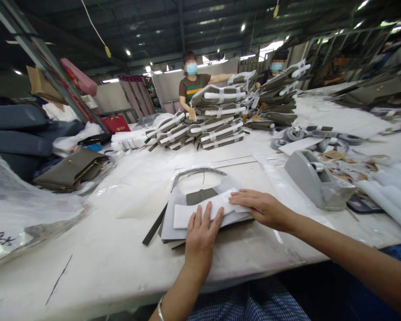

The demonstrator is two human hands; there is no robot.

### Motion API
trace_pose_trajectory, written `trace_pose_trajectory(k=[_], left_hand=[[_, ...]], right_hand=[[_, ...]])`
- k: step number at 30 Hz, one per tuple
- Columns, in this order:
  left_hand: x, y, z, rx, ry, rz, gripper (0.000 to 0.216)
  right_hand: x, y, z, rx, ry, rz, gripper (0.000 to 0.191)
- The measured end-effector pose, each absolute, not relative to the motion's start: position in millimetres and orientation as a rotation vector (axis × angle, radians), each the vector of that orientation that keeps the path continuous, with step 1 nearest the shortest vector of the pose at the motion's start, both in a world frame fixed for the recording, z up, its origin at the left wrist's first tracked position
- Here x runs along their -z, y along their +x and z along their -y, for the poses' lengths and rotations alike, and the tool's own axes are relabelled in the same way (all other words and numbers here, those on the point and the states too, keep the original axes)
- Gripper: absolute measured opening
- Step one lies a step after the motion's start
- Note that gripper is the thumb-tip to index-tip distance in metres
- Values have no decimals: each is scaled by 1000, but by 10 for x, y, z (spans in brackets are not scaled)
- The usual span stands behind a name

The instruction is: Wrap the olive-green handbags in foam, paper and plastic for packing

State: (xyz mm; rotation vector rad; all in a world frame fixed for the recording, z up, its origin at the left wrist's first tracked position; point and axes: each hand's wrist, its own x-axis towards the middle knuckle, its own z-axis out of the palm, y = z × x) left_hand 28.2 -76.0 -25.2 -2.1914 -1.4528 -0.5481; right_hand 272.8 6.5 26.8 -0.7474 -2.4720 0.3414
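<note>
A dark olive handbag (200, 196) lies flat before me on the white table, partly covered by thin white wrapping. Its wrapped handle (200, 170) arches toward the far side, and a dark strap (154, 226) sticks out at the left. Across the bag lies a strip of white foam (183, 215). My left hand (202, 229) rests on this strip with its fingers spread. Stretched out flat, the fingers of my right hand (259, 206) touch the strip's right end and a small white sheet there. The bag's near edge is partly hidden behind my left hand.
A grey tape dispenser (316, 180) stands to the right, near coiled wrapped straps (292, 134). Wrapped bags (220, 111) are stacked at the back, where a masked co-worker (194, 82) stands. Another olive bag (71, 169) and clear plastic (26, 191) lie left.
</note>
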Motion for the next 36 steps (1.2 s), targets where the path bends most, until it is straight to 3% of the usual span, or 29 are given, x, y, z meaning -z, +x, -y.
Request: trace_pose_trajectory(k=[11, 22, 28, 36], left_hand=[[256, 279, 765, 469, -2226, 1455, 62], [-13, 354, 659, 222, -2476, 1199, 49], [2, 435, 721, 386, -2583, 1313, 76], [293, 552, 698, 661, -2365, 1268, 52]], right_hand=[[77, 2853, 36, -79, -556, 2552, 62], [239, 2871, 40, -113, -545, 2526, 66], [319, 2851, 44, -101, -539, 2467, 59], [53, 2864, 175, -449, -616, 2438, 46]])
